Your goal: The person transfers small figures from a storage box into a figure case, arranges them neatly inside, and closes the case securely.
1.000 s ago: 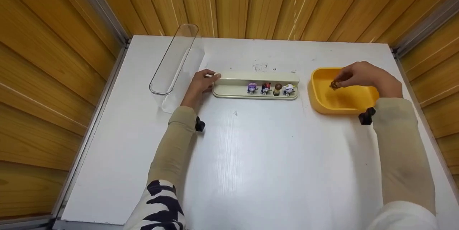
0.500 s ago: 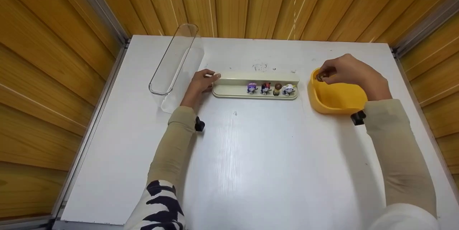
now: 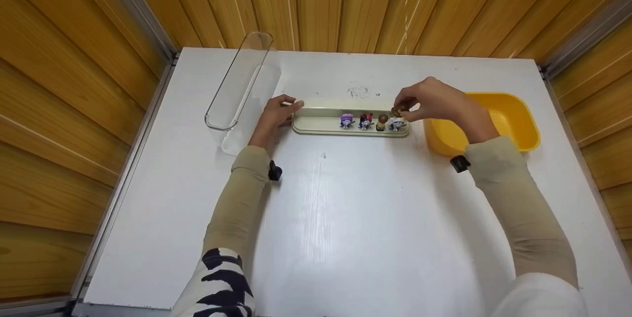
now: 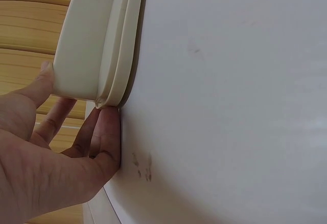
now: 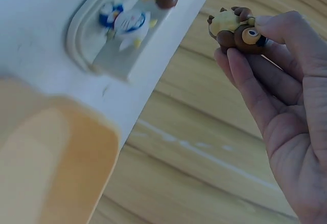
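Thumb and fingers of my left hand hold the left end of a long cream tray with a raised back; the left wrist view shows the fingertips against its corner. My right hand pinches a small brown-and-yellow animal figurine with a big round eye, above the tray's right end. A row of toy figurines stands in the tray: a purple-topped one, a red-and-black one, a brown-headed one and a white-and-blue one, the last partly under the right hand.
A yellow bin stands right of the tray, partly covered by the right forearm. Left of the left hand is a long clear container. The white table meets wood-patterned walls at the back and sides.
My right hand has carried the brown-and-yellow figurine leftward from over the yellow bin to above the tray's right end. The left hand and tray stay put.
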Demonstrator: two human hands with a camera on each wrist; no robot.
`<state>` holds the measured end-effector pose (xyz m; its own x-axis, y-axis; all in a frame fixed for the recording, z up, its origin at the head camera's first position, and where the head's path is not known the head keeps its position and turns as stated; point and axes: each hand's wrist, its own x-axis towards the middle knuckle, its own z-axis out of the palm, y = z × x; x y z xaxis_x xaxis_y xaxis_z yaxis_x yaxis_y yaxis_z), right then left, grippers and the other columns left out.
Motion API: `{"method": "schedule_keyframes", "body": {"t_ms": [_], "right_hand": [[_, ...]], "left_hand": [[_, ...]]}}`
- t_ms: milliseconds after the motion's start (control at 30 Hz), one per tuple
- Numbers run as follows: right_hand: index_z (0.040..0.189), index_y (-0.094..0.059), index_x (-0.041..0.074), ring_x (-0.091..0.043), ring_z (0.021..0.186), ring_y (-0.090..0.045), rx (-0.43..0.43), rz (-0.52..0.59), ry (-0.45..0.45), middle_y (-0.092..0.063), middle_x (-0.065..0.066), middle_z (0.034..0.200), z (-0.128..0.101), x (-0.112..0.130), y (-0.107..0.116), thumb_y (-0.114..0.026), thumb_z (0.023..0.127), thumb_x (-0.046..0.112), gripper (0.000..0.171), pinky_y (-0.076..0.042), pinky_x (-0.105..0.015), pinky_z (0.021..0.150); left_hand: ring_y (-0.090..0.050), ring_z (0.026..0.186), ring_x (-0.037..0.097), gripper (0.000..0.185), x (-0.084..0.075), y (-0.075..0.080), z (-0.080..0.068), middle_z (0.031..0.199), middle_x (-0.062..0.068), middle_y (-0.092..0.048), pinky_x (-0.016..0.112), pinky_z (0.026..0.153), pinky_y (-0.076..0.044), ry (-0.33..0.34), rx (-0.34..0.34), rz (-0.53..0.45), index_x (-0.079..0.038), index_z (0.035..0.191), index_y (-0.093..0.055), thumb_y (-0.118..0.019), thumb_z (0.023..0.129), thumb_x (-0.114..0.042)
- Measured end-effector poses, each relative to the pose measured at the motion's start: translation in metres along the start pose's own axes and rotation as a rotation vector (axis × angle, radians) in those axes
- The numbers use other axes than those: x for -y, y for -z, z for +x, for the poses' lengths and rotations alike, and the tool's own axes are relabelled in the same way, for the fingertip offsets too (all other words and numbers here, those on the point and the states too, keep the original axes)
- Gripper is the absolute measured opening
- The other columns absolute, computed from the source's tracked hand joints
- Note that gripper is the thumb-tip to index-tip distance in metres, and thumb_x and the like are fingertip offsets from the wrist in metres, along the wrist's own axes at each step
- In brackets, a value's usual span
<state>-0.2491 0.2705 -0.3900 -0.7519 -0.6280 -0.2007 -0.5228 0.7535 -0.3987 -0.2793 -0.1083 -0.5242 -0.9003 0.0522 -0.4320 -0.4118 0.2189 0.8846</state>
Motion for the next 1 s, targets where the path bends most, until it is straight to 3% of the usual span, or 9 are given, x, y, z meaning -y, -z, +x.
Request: {"method": "schedule_keyframes", "body": {"t_ms": [500,867,1000], "right_hand": [[0.113,-0.075,0.005,-0.021,0.094,-0.071,-0.021,0.032,0.196,-0.075,-0.008,0.106,0.051,0.042,-0.029,-0.074,0.093,0.012,0.022,-0.058,-0.041,0.089],[0.115,-0.075,0.006,-0.022,0.094,-0.069,-0.002,0.038,0.182,-0.075,-0.008,0.107,0.064,0.048,-0.036,-0.072,0.094,0.012,0.022,-0.058,-0.041,0.091],[0.113,-0.075,0.005,-0.023,0.095,-0.07,-0.035,0.033,0.223,-0.074,-0.01,0.107,0.07,0.049,-0.04,-0.071,0.094,0.01,0.021,-0.058,-0.042,0.09]], "left_hand": [[-0.063,0.108,0.024,0.048,0.001,0.001,-0.003,0.13,0.015,-0.058,0.037,0.095,-0.055,-0.02,0.006,0.022,-0.006,0.136,-0.059,-0.071,0.098,-0.032],[-0.063,0.11,0.026,0.045,0.002,0.002,-0.003,0.127,0.015,-0.059,0.036,0.095,-0.055,-0.021,0.002,0.025,-0.006,0.133,-0.061,-0.072,0.097,-0.032],[-0.062,0.111,0.026,0.048,0.003,0.002,-0.002,0.13,0.015,-0.059,0.037,0.095,-0.055,-0.022,0.007,0.041,-0.006,0.135,-0.059,-0.071,0.098,-0.033]]}}
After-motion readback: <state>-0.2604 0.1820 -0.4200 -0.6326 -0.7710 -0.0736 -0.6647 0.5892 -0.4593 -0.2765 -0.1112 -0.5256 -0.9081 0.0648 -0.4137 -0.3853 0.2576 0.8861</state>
